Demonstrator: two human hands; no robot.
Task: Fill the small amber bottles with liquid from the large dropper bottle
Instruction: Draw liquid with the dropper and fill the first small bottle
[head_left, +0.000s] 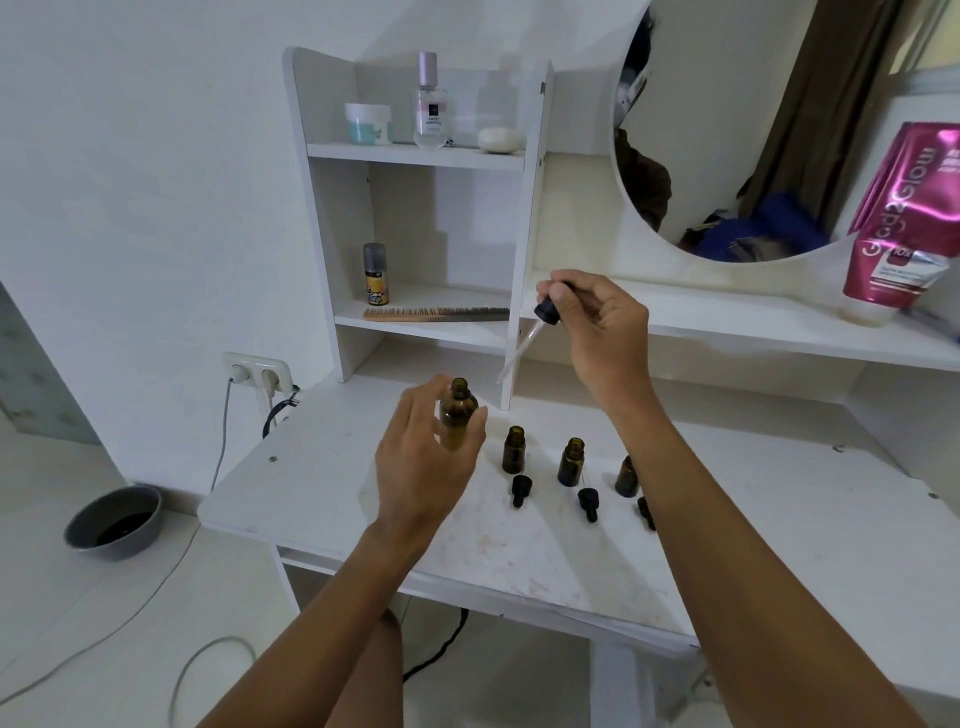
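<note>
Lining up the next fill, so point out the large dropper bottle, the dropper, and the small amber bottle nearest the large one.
large dropper bottle (458, 415): head view, on its amber shoulder.
dropper (547, 312): head view, on its black collar.
nearest small amber bottle (513, 454): head view, on its body.

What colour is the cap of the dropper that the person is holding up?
Black. The dropper in the right hand shows best in the head view.

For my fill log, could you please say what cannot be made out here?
Head view: liquid level in the large bottle, hidden by dark glass and the left hand.
Head view: rightmost small bottle, partly behind the right forearm.
Head view: contents of the pipette in the right hand, too blurred.
</note>
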